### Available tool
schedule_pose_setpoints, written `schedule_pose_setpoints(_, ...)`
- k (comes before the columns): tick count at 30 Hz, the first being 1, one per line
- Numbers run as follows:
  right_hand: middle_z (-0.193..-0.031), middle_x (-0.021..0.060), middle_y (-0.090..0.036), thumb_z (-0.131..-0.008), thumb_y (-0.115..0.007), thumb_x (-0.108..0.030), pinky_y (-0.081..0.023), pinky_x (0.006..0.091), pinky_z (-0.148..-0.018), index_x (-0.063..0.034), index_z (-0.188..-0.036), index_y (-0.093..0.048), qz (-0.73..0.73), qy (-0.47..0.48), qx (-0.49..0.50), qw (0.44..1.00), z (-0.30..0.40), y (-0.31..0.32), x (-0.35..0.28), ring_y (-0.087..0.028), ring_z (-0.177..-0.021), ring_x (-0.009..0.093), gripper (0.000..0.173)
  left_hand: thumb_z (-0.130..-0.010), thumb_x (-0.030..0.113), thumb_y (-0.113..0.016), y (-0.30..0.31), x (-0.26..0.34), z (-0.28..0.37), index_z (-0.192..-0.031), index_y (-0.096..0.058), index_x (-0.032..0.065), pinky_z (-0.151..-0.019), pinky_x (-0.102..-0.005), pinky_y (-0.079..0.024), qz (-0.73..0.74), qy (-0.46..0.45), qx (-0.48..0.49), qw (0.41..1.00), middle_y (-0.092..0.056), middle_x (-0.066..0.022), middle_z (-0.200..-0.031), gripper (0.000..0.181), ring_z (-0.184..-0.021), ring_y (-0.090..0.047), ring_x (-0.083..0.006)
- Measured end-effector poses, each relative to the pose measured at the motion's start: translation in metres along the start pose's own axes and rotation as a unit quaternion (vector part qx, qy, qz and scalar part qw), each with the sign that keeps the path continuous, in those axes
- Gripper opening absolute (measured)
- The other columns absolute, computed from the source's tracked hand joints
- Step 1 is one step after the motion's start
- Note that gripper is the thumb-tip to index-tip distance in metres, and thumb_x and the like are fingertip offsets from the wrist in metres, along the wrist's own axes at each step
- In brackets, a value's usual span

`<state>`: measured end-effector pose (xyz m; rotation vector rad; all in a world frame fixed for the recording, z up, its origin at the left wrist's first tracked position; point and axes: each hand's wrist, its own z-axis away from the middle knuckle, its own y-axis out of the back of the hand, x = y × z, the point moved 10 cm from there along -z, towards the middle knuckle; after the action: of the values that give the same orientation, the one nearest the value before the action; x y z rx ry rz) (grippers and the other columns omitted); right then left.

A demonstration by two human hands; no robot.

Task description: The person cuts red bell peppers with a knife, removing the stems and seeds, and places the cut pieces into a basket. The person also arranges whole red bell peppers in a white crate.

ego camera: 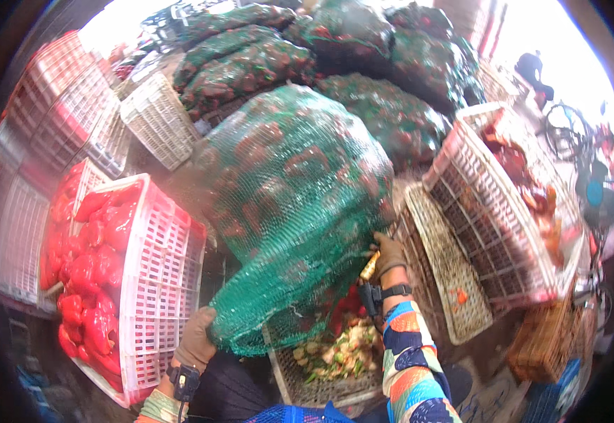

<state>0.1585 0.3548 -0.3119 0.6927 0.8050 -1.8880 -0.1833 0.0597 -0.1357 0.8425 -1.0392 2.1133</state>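
A large green mesh sack (296, 174) full of reddish produce, seemingly peppers, bulges in front of me. At the lower left corner of its loose mesh, my gloved left hand (196, 336) grips the net. My gloved right hand (389, 254) is at the sack's lower right side, its fingers against the mesh; part of its grasp is hidden. A yellowish object (370, 266), too unclear to name, shows beside that hand. Below the mesh, a plastic crate (280, 370) holds pale and green pepper trimmings (341, 351), with red pieces partly behind the net.
At left stands a crate (164, 280) of shiny red peppers (95, 264), with stacked crates (69, 90) behind it. More filled mesh sacks (254, 69) lie ahead. At right are a tilted crate (487, 211) with reddish-brown contents, a dirty crate (450, 275) and a brown basket (542, 338).
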Motion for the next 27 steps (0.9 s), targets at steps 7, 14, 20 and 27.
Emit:
schedule_pose_setpoints(7,-0.068,0.0087,-0.054,-0.082,-0.055,-0.021,-0.047,0.0352,-0.041,-0.0039,-0.094,-0.056,0.012,0.029,0.089,0.996,-0.003,0.023,-0.012,-0.051,-0.051,0.023,0.021,-0.087,0.018,-0.058,-0.011,-0.029,0.014,-0.099,-0.060,-0.0001,-0.078,-0.0287,-0.049,0.009,0.060,-0.041,0.997,-0.064,-0.0046,-0.091,0.022,-0.082,-0.061,-0.0129)
schedule_pose_setpoints(14,-0.059,0.0046,-0.047,-0.082,-0.060,-0.023,-0.041,0.0320,-0.035,-0.0062,-0.087,-0.056,0.018,0.090,-0.104,0.990,0.083,-0.006,-0.076,-0.044,-0.041,0.017,0.017,-0.085,0.020,-0.058,0.012,-0.057,0.002,-0.106,-0.060,-0.0017,-0.085,-0.0383,-0.049,0.054,0.045,-0.099,0.993,-0.065,-0.0111,-0.103,0.030,-0.090,-0.063,-0.0230)
schedule_pose_setpoints(20,-0.059,-0.0009,-0.044,-0.083,-0.060,-0.018,-0.037,0.0295,-0.036,-0.0088,-0.083,-0.055,0.113,0.121,-0.244,0.955,0.177,-0.032,-0.091,-0.041,-0.043,0.013,0.010,-0.085,0.019,-0.053,0.031,-0.095,-0.027,-0.107,-0.059,-0.0022,-0.090,-0.0417,-0.044,0.003,0.052,-0.038,0.998,-0.063,-0.0121,-0.106,0.032,-0.096,-0.060,-0.0270)
schedule_pose_setpoints(27,-0.069,-0.0047,-0.054,-0.081,-0.065,-0.014,-0.041,0.0221,-0.063,-0.0055,-0.076,-0.059,0.270,0.132,-0.393,0.869,0.282,-0.008,-0.019,-0.049,-0.068,0.006,0.012,-0.086,0.021,-0.055,0.035,-0.084,-0.048,-0.104,-0.058,-0.0001,-0.081,-0.0374,-0.045,-0.395,-0.213,-0.118,0.886,-0.063,-0.0108,-0.095,0.028,-0.086,-0.059,-0.0250)
